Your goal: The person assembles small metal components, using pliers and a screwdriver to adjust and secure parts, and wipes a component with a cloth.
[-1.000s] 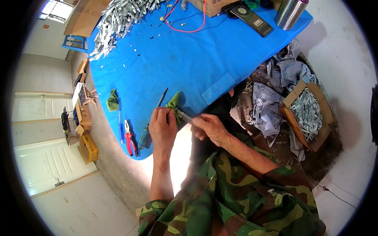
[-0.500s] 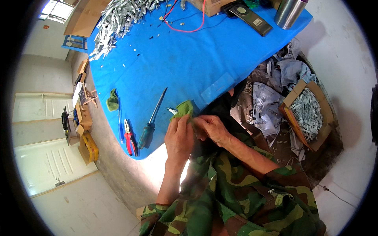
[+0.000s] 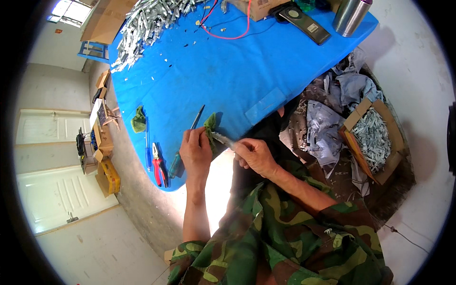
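My left hand (image 3: 195,149) pinches a green cloth (image 3: 210,124) over the near edge of the blue-covered table (image 3: 209,76). Close beside it, my right hand (image 3: 256,156) grips one end of a thin silvery strip (image 3: 223,139), whose other end reaches to the cloth. Partly behind my left hand lies a screwdriver with a teal handle (image 3: 176,166). To its left are red-handled pliers (image 3: 159,167), a slim blue screwdriver (image 3: 147,149) and a second green cloth (image 3: 138,120).
A heap of silvery strips (image 3: 147,28) covers the far left of the table. Pink-red wire (image 3: 225,37), a dark flat device (image 3: 306,26) and a steel tumbler (image 3: 350,19) sit at the far side. Right of the table stands a cardboard box (image 3: 354,118) full of similar strips.
My left hand has moved left and turned with the green cloth. The hands are farther apart, and the silvery strip now shows between them.
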A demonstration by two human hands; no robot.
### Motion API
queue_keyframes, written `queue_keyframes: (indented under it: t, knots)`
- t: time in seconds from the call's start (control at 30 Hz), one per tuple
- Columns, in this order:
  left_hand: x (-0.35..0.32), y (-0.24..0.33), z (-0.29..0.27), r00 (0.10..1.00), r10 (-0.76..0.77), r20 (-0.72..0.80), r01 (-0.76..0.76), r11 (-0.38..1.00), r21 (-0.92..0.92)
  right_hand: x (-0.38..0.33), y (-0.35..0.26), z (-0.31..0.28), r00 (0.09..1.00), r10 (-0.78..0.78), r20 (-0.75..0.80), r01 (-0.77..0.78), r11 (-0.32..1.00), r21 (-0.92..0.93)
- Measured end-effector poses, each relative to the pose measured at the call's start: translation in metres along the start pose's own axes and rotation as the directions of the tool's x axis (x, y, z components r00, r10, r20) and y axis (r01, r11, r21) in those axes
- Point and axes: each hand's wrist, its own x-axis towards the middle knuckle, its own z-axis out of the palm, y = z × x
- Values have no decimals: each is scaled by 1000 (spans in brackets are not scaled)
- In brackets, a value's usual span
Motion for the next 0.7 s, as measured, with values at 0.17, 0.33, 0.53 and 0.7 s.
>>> queue_keyframes:
  t: [0.17,0.33,0.53,0.7]
  knots:
    - [-7,17,-16,998,-53,22,54,996,-67,-7,-3,2,999,-45,-13,43,993,-112]
    - [-31,44,-13,991,66,115,-58,996,-72,-12,2,10,943,-327,-57,264,843,-468]
    - [-30,35,-14,994,21,106,-16,999,-44,-5,9,10,756,-650,80,536,544,-645]
    - [-18,23,-11,998,29,64,-30,999,19,0,9,12,696,-710,110,567,450,-690]
